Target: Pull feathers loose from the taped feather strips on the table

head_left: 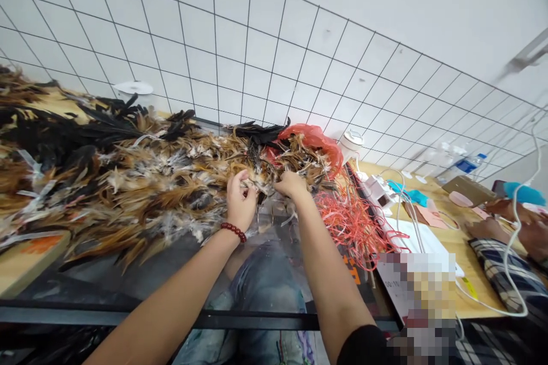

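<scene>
A long heap of brown, black and white feathers (128, 177) covers the table from the far left to the middle. My left hand (240, 198), with a red bead bracelet at the wrist, is closed on a small tuft of feathers at the heap's right end. My right hand (291, 183) is right beside it, fingers curled into the same tuft. A red plastic bag (314, 140) lies just behind my right hand. A tangle of red strings (353, 222) spreads to the right of it.
A wire grid panel (265, 68) stands against the white wall behind the table. To the right lie white cables (509, 251), a white device (379, 191), papers and a phone (468, 189). Another person's hands (520, 225) rest at the far right edge.
</scene>
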A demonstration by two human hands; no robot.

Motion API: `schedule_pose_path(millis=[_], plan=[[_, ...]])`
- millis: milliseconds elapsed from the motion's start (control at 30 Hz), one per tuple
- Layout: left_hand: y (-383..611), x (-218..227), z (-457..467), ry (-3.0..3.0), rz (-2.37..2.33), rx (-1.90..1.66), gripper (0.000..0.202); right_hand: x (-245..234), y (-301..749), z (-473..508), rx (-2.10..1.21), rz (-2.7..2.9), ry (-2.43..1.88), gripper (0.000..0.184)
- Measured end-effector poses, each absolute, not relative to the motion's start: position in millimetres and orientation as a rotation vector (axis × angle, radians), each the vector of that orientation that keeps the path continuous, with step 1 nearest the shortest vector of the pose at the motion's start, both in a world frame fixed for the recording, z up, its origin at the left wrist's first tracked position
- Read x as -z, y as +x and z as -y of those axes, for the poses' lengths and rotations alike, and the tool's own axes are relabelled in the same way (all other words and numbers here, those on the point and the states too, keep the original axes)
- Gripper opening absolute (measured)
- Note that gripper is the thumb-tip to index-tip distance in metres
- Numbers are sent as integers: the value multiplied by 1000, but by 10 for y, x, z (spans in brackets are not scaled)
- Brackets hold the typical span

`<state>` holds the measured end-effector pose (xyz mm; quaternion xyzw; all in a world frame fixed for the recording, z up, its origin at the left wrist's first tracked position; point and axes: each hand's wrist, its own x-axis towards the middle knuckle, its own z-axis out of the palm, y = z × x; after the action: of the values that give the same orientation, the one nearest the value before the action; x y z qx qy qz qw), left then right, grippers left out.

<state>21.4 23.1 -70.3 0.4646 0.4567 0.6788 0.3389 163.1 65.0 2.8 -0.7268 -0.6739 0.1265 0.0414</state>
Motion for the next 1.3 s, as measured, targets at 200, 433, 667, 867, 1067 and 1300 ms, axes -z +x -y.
schedule_pose_path(millis=[200, 433, 667, 867, 1067, 1300], plan=[[266, 607, -156, 1150, -1146, -1612, 23, -56, 1905, -576, -1070, 1816, -1454, 11], [292, 500, -95, 1030, -1077, -1476, 45, -93, 1778, -529, -1324, 1728, -1195, 9], [242, 462, -109, 885, -1036, -1430, 18, -102, 1806, -562, -1238, 1617, -1296, 11], [215, 421, -88, 775, -951, -1395, 16, -79, 1920, -587, -718, 1878, -1674, 48], [247, 412, -67, 878, -944, -1370, 18, -184, 1769, -510, -1112, 1869, -1400, 20], [208, 377, -66, 842, -802, -1219, 28, -137, 1516, -507, -1177, 1743, -1176, 15]])
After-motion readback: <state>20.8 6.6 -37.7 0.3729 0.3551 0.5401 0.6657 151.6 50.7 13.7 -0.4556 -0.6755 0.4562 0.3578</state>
